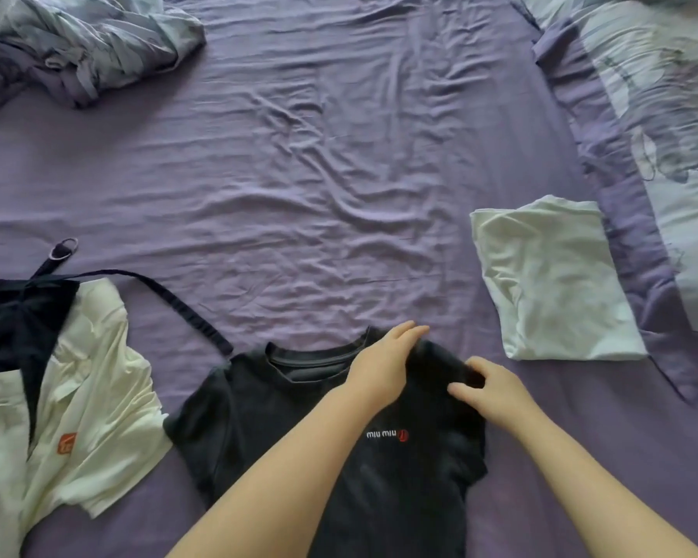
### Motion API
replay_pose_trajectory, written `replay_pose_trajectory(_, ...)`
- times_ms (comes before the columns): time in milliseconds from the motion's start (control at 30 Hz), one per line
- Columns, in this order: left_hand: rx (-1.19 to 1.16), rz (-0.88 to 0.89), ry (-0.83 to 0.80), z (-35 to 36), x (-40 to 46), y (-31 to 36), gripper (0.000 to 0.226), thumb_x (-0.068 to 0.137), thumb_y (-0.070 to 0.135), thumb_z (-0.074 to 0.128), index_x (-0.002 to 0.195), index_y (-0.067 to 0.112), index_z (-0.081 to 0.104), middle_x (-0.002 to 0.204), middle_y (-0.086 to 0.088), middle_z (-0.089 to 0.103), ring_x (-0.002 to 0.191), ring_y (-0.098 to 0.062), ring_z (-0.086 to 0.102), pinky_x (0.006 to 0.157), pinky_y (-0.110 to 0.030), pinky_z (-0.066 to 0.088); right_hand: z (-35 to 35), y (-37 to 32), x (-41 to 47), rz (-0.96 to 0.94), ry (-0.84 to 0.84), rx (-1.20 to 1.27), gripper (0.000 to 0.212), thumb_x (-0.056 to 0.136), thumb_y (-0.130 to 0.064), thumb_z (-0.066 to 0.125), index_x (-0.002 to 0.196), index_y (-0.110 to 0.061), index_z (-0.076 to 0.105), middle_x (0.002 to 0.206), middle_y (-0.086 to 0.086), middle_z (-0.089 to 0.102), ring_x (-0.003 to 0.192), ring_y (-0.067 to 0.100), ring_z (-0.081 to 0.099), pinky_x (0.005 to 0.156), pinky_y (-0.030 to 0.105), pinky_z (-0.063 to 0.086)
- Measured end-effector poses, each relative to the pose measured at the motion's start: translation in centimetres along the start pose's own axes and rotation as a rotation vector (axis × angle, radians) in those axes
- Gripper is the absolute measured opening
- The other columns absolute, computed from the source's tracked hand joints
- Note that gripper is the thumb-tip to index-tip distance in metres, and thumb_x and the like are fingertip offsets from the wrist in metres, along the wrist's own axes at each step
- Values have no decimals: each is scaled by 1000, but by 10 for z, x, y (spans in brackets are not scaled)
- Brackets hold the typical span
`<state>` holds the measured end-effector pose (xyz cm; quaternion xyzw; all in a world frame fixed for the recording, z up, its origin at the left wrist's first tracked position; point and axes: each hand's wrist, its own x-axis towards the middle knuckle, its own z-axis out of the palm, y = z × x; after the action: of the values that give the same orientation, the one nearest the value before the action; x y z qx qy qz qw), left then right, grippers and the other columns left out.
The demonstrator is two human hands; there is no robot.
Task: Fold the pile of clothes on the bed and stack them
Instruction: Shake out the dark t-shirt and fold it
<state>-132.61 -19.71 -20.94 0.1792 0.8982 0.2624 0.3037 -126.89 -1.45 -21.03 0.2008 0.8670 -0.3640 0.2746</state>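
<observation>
Both hands (432, 376) on black T-shirt's (339, 436) far-right edge, wrinkled sheet (299, 175) beyond

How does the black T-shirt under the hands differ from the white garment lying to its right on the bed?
The black T-shirt is dark, with small chest lettering; the white garment is plain and pale. The T-shirt lies mostly spread out, collar and one sleeve showing; the white garment is already folded into a compact rectangle. The left hand and right hand touch the T-shirt; nothing touches the white garment. Both rest on the purple sheet.
</observation>
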Motion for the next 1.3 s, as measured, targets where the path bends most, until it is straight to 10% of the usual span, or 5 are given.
replay_pose_trajectory(300, -170, -160, 28, 9, 35, 19, 14, 92, 23, 61, 102, 14, 65, 104, -3, 48, 76, -23, 67, 80, -33, 51, -7, 30, -6, 13, 85, 272, 15, 82, -14, 65, 79, -21, 52, 72, -6, 57, 72, 14, 53, 60, 23, 39)
replay_pose_trajectory(633, -205, -225, 263, 18, -20, 1, 53, 90, 13, 56, 139, 26, 40, 137, 4, 33, 90, -16, 60, 84, -39, 52, 11, -1, -30, -201, 446, -407, 40, 76, -14, 74, 114, -15, 63, 111, 8, 55, 99, 29, 53, 82, 39, 44)
replay_pose_trajectory(800, -220, -405, 297, 7, -79, -47, 45, 91, 14, 55, 135, 21, 47, 126, 2, 44, 94, -15, 60, 86, -34, 50, 54, -34, -30, -194, -41, -193, 46, 92, -23, 56, 136, -28, 46, 129, -4, 42, 110, 15, 49, 90, 30, 46)
replay_pose_trajectory(1067, 129, -588, 596, -51, -149, -136, 41, 85, 21, 62, 125, 21, 56, 121, -4, 55, 110, -25, 48, 94, -36, 39, 125, -118, -27, -378, -100, -314, 48, 95, -25, 51, 141, -25, 40, 149, -4, 29, 134, 19, 31, 105, 34, 39)
replay_pose_trajectory(1300, -96, -670, 250, -77, -156, -198, 66, 82, 36, 67, 141, 25, 40, 130, -1, 57, 124, -26, 45, 102, -38, 38, 184, -206, -16, -630, -168, -312, 47, 97, -19, 49, 143, -22, 39, 148, -5, 38, 129, 20, 41, 106, 35, 37)
